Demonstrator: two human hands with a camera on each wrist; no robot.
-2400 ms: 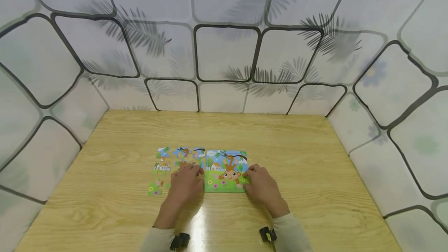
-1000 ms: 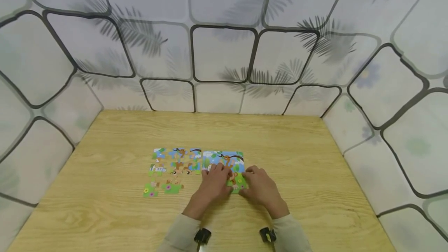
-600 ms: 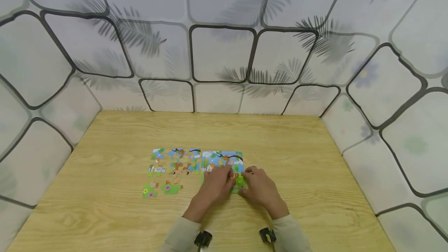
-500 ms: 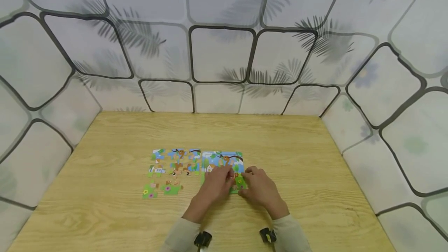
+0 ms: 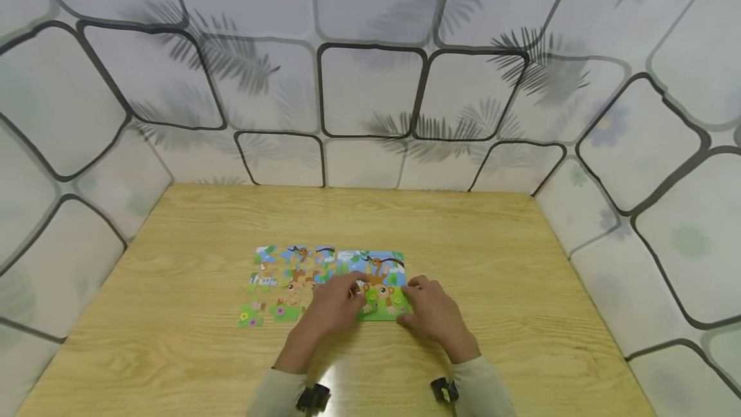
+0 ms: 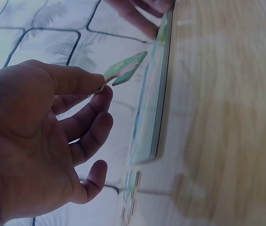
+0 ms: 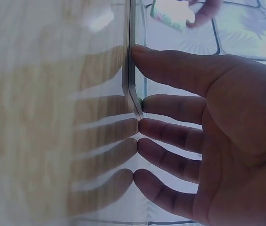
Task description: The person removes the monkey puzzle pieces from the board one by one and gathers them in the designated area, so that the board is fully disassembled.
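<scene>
My left hand (image 5: 334,304) pinches a green puzzle piece (image 6: 129,67) between thumb and index finger. The piece is tilted and raised over the puzzle board (image 5: 397,273); the other fingers are loosely bent. The board shows a monkey under a branch on blue and green, its left part covered by that hand. At the board's right edge lies my right hand (image 5: 431,311). In the right wrist view its thumb (image 7: 170,66) touches the board's edge, the index fingertip meets the board near a corner, and the other fingertips rest on the table.
Several loose puzzle pieces (image 5: 286,313) lie left of the board, spread in rough rows, some hidden behind the left hand. The wooden table (image 5: 463,224) meets patterned walls (image 5: 370,95) at the back and sides. Both wrists wear black cameras (image 5: 313,398).
The left hand went from the loose pieces onto the board, pressed close there, then drew back left with a green puzzle piece raised in its pinch. The right hand stays at the board's edge.
</scene>
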